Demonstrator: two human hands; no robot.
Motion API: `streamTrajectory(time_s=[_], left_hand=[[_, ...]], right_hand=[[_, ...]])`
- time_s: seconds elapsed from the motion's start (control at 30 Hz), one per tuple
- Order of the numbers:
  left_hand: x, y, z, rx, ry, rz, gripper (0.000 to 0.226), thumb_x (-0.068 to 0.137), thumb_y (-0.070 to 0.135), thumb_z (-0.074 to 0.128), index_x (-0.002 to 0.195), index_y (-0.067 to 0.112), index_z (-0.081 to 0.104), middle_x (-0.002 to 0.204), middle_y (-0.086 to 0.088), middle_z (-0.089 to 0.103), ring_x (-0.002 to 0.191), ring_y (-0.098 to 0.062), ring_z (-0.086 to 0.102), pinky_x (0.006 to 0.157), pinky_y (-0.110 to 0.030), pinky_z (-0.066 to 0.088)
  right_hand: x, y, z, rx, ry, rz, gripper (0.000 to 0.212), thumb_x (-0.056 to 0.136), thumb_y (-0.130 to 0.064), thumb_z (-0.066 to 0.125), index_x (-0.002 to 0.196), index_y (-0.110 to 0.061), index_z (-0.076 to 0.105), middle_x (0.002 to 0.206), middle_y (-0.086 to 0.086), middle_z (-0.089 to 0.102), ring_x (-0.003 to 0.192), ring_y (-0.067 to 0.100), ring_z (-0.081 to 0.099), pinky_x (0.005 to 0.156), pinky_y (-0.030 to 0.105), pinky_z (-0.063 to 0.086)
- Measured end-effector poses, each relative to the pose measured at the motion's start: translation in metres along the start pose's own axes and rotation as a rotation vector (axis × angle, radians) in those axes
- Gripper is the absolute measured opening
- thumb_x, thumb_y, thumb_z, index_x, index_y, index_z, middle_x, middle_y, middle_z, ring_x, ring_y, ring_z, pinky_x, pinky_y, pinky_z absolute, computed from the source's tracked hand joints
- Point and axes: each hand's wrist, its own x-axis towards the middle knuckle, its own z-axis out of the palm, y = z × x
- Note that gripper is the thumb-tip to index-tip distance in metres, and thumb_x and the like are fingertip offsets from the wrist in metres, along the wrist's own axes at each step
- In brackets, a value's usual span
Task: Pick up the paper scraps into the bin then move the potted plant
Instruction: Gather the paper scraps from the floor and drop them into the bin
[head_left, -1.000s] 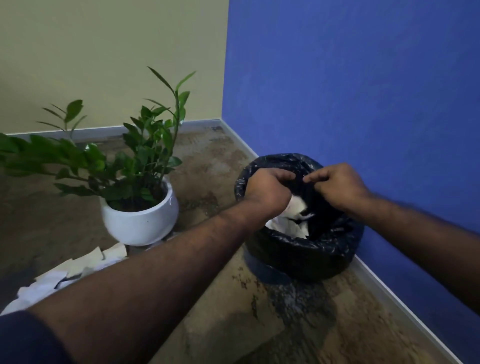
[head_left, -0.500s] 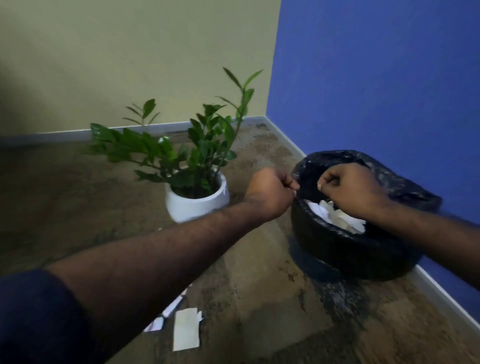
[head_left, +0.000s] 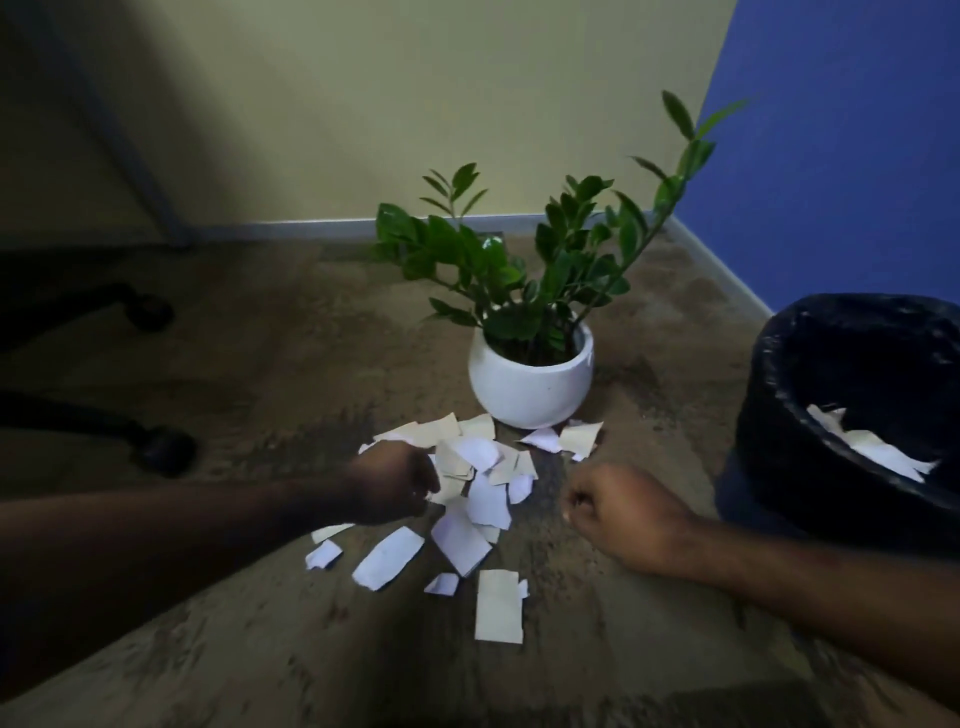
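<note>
Several white and tan paper scraps (head_left: 470, 501) lie scattered on the brown floor in front of the potted plant (head_left: 530, 382), a green leafy plant in a round white pot. My left hand (head_left: 395, 480) is at the left edge of the pile, its fingers curled down onto a tan scrap. My right hand (head_left: 618, 512) hovers as a loose fist just right of the pile and holds nothing visible. The bin (head_left: 779, 441), lined with a black bag, stands at the right and has torn paper inside.
The blue wall runs behind the bin and the yellow wall with its grey skirting behind the plant. Dark chair legs with a caster (head_left: 166, 449) reach in from the left. Open floor lies near me, below the scraps.
Both hands left the bin's rim and came down left to the scrap pile. My view swung left, so the bin now sits at the right edge.
</note>
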Motion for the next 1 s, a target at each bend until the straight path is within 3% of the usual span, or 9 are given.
streamTrajectory(time_s=[0.17, 0.37, 0.47, 0.53, 0.6, 0.7, 0.87, 1.0], left_hand=[[-0.004, -0.046, 0.029, -0.062, -0.008, -0.170, 0.032, 0.076, 0.031, 0.079, 0.106, 0.023, 0.069, 0.104, 0.006, 0.066, 0.092, -0.009, 0.062, 0.073, -0.021, 0.055], [0.023, -0.029, 0.041, -0.027, 0.017, 0.048, 0.036, 0.081, 0.032, 0.071, 0.117, 0.029, 0.066, 0.122, 0.008, 0.063, 0.108, -0.011, 0.059, 0.090, -0.028, 0.053], [0.044, -0.008, 0.043, 0.015, -0.011, 0.174, 0.047, 0.079, 0.028, 0.076, 0.123, 0.030, 0.062, 0.128, 0.008, 0.060, 0.113, -0.014, 0.056, 0.092, -0.031, 0.051], [0.054, 0.004, 0.048, 0.110, -0.058, 0.255, 0.059, 0.077, 0.031, 0.078, 0.132, 0.030, 0.055, 0.139, 0.005, 0.051, 0.123, -0.019, 0.049, 0.094, -0.035, 0.050], [0.062, 0.009, 0.058, 0.234, -0.101, 0.272, 0.072, 0.076, 0.037, 0.079, 0.139, 0.035, 0.045, 0.155, 0.003, 0.029, 0.136, -0.026, 0.033, 0.099, -0.044, 0.048], [0.068, 0.006, 0.075, 0.317, -0.157, 0.277, 0.078, 0.077, 0.038, 0.077, 0.143, 0.041, 0.037, 0.162, 0.003, 0.010, 0.140, -0.032, 0.022, 0.099, -0.048, 0.047], [0.068, -0.006, 0.085, 0.123, -0.168, 0.276, 0.056, 0.081, 0.023, 0.073, 0.133, 0.026, 0.055, 0.139, -0.002, 0.042, 0.123, -0.022, 0.043, 0.097, -0.029, 0.042], [0.077, -0.014, 0.092, 0.056, -0.178, 0.231, 0.045, 0.082, 0.013, 0.072, 0.126, 0.017, 0.062, 0.131, -0.002, 0.051, 0.117, -0.022, 0.055, 0.093, -0.028, 0.049]], right_hand=[[0.014, -0.008, 0.029, -0.012, -0.082, 0.026, 0.018, 0.083, -0.020, 0.053, 0.080, -0.016, 0.070, 0.081, 0.002, 0.070, 0.072, 0.014, 0.059, 0.066, 0.024, 0.042], [0.036, -0.010, 0.037, 0.048, -0.118, 0.074, 0.019, 0.079, -0.013, 0.055, 0.075, -0.021, 0.072, 0.079, -0.001, 0.072, 0.073, 0.014, 0.063, 0.068, 0.021, 0.046], [0.039, -0.002, 0.045, 0.050, -0.145, 0.121, 0.018, 0.078, -0.014, 0.055, 0.070, -0.024, 0.069, 0.074, -0.004, 0.068, 0.072, 0.012, 0.063, 0.068, 0.023, 0.048], [0.040, 0.005, 0.050, 0.044, -0.157, 0.150, 0.015, 0.078, -0.016, 0.057, 0.072, -0.020, 0.070, 0.073, -0.004, 0.068, 0.071, 0.011, 0.062, 0.068, 0.022, 0.047], [0.040, 0.013, 0.054, 0.040, -0.177, 0.169, 0.012, 0.079, -0.018, 0.060, 0.074, -0.018, 0.071, 0.067, -0.007, 0.064, 0.069, 0.009, 0.062, 0.066, 0.020, 0.044], [0.042, 0.024, 0.058, 0.044, -0.184, 0.190, 0.010, 0.078, -0.020, 0.062, 0.074, -0.016, 0.071, 0.063, -0.005, 0.062, 0.064, 0.010, 0.059, 0.064, 0.022, 0.044], [0.056, 0.043, 0.063, 0.029, -0.158, 0.208, 0.006, 0.076, -0.021, 0.063, 0.074, -0.016, 0.067, 0.072, -0.002, 0.065, 0.070, 0.014, 0.060, 0.064, 0.024, 0.043], [0.076, 0.052, 0.065, 0.011, -0.088, 0.194, 0.013, 0.072, -0.023, 0.066, 0.084, -0.017, 0.066, 0.089, 0.003, 0.065, 0.087, 0.021, 0.060, 0.079, 0.031, 0.049]])
